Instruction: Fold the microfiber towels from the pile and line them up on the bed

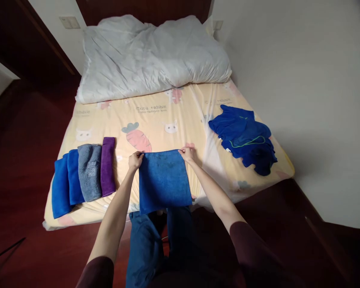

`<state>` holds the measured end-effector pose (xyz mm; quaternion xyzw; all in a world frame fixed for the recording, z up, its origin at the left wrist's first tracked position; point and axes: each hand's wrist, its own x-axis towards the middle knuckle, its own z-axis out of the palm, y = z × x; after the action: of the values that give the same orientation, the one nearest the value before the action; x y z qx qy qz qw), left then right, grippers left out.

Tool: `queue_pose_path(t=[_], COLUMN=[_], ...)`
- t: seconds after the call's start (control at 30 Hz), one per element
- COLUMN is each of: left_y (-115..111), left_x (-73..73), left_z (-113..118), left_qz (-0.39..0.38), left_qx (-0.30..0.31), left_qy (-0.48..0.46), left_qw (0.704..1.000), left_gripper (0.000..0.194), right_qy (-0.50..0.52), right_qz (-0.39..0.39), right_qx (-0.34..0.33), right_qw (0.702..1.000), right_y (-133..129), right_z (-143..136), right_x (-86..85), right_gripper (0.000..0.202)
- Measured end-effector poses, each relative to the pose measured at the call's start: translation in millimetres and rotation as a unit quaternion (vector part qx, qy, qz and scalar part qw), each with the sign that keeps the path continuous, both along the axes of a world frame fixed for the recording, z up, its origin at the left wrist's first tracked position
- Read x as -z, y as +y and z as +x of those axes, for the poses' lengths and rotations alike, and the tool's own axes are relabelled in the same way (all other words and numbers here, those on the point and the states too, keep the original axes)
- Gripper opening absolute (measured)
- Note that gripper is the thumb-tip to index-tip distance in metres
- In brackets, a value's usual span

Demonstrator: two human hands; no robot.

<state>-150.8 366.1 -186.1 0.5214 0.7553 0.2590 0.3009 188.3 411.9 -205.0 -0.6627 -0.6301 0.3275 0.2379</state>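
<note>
Left hand (136,160) and right hand (186,154) pinching corners of blue towel (165,182) — pull edge between them taut, corners level, cloth below flat.

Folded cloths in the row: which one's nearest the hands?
The purple cloth, rightmost in the row; the grey cloth and two blue cloths lie farther away.

Held towel (165,180) partly hides bed (180,104); 2 sleeves (99,272) cut off; grey towel lettering (93,170) seemingly illegible.
</note>
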Motion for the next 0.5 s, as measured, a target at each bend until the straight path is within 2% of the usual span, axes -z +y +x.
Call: queue_pose_path(t=[0.3,0.4,0.5], left_y=[7.7,9.2,15.8], left_x=[0.4,-2.0,-6.4], left_z=[6.8,7.1,4.6], left_qz=[0.019,0.045,0.028], left_qx=[0.007,0.08,0.153], left_qy=[0.08,0.114,0.145], left_qw=[0.997,0.989,0.977], left_gripper=[0.028,0.032,0.037], right_qy=[-0.05,-0.069,-0.064], right_qz=[0.016,0.036,0.006], right_qx=[0.028,0.015,0.002], right_qw=[0.998,0.997,0.998], right_y=[9.5,8.2,10.9], right_z=[-0.6,-1.4,-0.4], right_x=[4.3,4.1,0.3], right_gripper=[0.015,0.009,0.011])
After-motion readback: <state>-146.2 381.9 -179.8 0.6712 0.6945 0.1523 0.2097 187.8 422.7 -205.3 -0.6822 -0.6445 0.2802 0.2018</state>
